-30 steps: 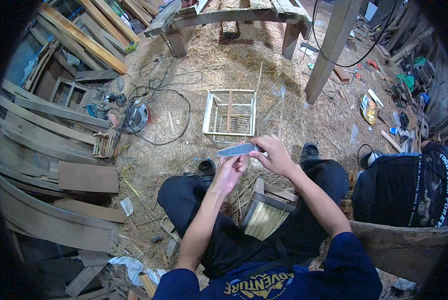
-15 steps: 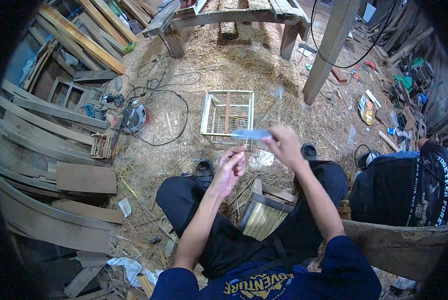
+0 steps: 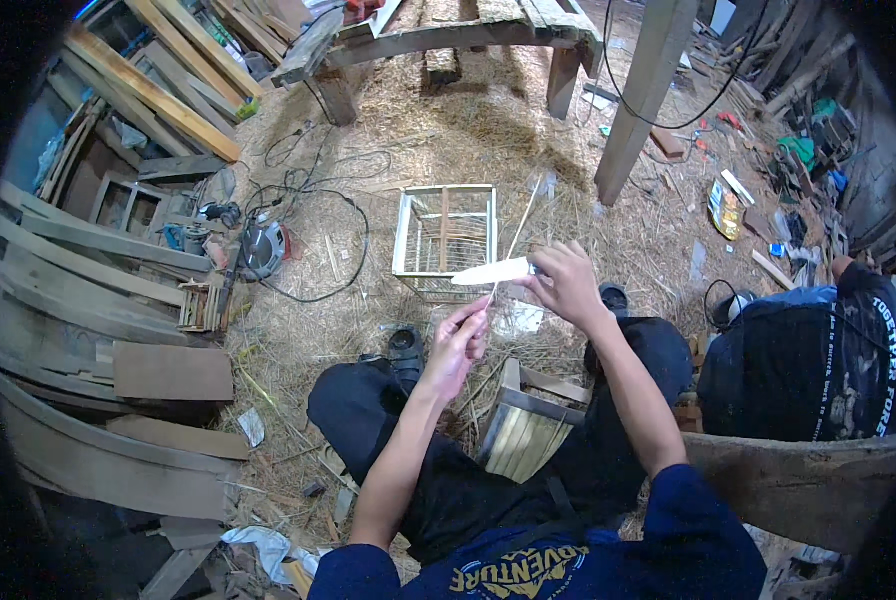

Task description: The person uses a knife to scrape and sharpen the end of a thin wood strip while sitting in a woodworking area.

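Note:
My left hand point(image 3: 456, 348) grips the lower end of a long thin pale stick point(image 3: 517, 225), which slants up and to the right in front of me. My right hand point(image 3: 565, 283) is closed on a knife point(image 3: 487, 274), its bright blade pointing left and lying across the stick just above my left fingers. Beyond the blade stands a small slatted wooden cage frame point(image 3: 444, 229) on the straw-strewn floor. Between my legs is a wooden box point(image 3: 528, 443) with pale slats.
A rough bench point(image 3: 438, 35) and a post point(image 3: 638, 110) stand ahead. Boards point(image 3: 168, 400) are piled along the left, beside a power saw point(image 3: 264, 250) with cords. A person in a dark printed shirt point(image 3: 798, 370) is at my right, behind a plank point(image 3: 798, 475). Scraps litter the floor.
My left hand has dropped slightly lower. My right hand with the knife has lifted a little and moved rightward; the blade now shines white, with the stick rising past it.

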A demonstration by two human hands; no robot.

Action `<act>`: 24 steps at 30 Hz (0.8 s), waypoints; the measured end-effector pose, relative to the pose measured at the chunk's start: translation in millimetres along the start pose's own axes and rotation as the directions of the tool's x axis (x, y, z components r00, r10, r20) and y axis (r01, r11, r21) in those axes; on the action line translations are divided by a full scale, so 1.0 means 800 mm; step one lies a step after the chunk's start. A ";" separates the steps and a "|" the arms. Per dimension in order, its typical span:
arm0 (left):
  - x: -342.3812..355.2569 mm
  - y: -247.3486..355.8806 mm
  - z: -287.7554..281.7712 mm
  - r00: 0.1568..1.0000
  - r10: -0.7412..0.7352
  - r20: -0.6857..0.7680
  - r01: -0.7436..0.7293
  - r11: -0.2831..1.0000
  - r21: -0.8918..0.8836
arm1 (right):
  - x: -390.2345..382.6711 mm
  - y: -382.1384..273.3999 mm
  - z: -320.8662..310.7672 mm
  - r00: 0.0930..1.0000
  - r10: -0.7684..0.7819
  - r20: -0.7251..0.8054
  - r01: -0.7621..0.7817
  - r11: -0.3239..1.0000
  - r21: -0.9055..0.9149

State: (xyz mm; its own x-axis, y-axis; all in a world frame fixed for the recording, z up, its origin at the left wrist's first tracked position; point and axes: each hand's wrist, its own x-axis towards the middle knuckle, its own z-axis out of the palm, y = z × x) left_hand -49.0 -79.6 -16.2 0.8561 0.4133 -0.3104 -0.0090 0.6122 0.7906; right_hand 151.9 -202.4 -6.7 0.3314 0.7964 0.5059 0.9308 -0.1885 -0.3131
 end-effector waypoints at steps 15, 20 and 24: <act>-0.001 -0.010 -0.011 1.000 -0.027 -0.016 0.028 0.994 0.101 | -0.013 0.007 0.001 0.988 0.006 -0.152 -0.011 0.999 -0.031; -0.014 0.004 -0.019 0.997 -0.049 -0.058 0.056 0.991 0.118 | 0.000 0.069 -0.039 0.851 0.334 -0.405 -0.399 0.913 -0.086; -0.003 0.002 -0.017 0.998 -0.051 -0.041 0.054 0.995 0.079 | -0.031 0.024 -0.015 0.963 0.153 -0.224 -0.154 0.988 0.015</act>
State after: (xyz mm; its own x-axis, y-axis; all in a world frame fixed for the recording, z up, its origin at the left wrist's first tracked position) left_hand -58.0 -70.6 -21.2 0.8335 0.4088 -0.3717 0.0783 0.5786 0.8118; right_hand 163.6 -232.3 -15.8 0.4960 0.6091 0.6189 0.8664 -0.3000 -0.3991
